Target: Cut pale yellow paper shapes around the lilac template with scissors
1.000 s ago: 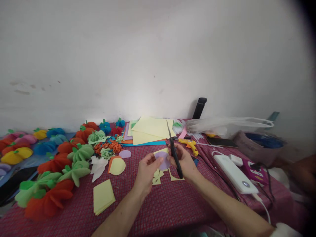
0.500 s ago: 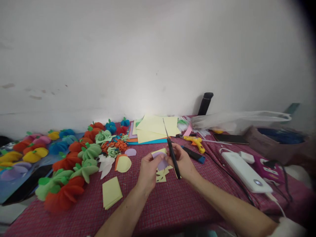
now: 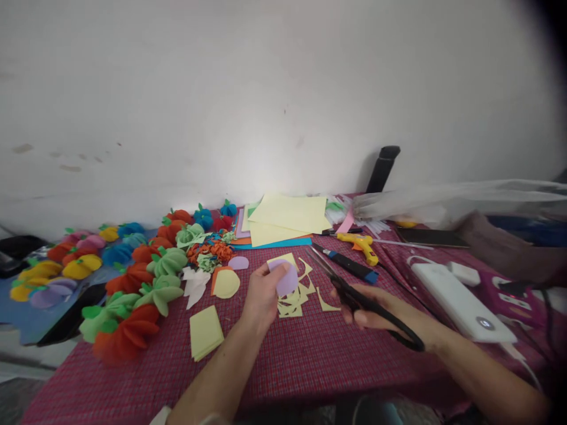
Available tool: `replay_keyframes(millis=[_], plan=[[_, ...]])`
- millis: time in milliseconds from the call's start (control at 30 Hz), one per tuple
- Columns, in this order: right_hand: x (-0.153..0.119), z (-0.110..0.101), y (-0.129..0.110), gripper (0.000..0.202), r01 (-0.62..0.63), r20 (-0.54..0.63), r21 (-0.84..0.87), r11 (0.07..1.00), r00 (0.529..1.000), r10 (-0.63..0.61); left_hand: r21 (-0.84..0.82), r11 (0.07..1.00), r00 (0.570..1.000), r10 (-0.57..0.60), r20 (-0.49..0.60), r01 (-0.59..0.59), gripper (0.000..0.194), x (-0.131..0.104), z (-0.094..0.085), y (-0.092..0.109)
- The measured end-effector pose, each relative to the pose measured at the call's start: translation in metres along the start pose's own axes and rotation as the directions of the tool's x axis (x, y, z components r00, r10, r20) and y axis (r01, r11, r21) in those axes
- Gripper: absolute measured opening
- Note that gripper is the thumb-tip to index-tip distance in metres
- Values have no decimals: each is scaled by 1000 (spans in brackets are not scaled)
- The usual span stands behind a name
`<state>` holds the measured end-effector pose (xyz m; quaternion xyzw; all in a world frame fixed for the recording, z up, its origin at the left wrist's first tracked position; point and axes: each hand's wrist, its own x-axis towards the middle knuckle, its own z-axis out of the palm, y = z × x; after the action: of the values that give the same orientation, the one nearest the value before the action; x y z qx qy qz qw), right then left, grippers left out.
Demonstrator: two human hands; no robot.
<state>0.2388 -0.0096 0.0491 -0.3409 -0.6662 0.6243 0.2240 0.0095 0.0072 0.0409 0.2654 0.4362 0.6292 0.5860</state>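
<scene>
My left hand (image 3: 264,290) pinches a rounded purple paper piece (image 3: 287,280) together with a yellow sheet (image 3: 290,258) whose edge shows behind it. My right hand (image 3: 376,304) is closed around the black handles of a pair of scissors (image 3: 354,295), blades toward the upper left and apart from the paper. Curved yellow scraps (image 3: 292,306) lie on the cloth under the held paper, and one scrap (image 3: 326,301) sits by the scissors. Left of my left hand are a stack of yellow rectangles (image 3: 206,333) and a rounded yellow piece (image 3: 227,284).
Colourful pumpkin-like ornaments (image 3: 133,283) crowd the left side. Large yellow sheets (image 3: 290,218) lie at the back by the wall. To the right are a yellow glue gun (image 3: 361,245), a blue-and-black cutter (image 3: 352,264), a white power bank (image 3: 460,304) and a purple power strip (image 3: 514,301).
My right hand has moved right and down with the scissors, away from the paper. The left hand still holds the purple and yellow pieces, and the lone scrap near the scissors now shows.
</scene>
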Motion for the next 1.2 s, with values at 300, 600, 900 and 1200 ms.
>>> replay_keyframes(millis=[300,600,900,1200], plan=[[-16,6,15,43,-162,50,88,983,986,158,-12,1000,1000,-16,-8,16,17,-1,1,0],[5,26,10,41,-123,18,141,982,992,122,-24,999,999,-49,-1,49,19,-5,5,-2],[24,41,13,42,-37,-16,199,979,999,41,-39,996,997,-81,13,81,18,-10,7,-3],[26,46,15,38,0,-39,213,977,999,8,-74,993,995,-92,40,95,16,-12,7,-3]])
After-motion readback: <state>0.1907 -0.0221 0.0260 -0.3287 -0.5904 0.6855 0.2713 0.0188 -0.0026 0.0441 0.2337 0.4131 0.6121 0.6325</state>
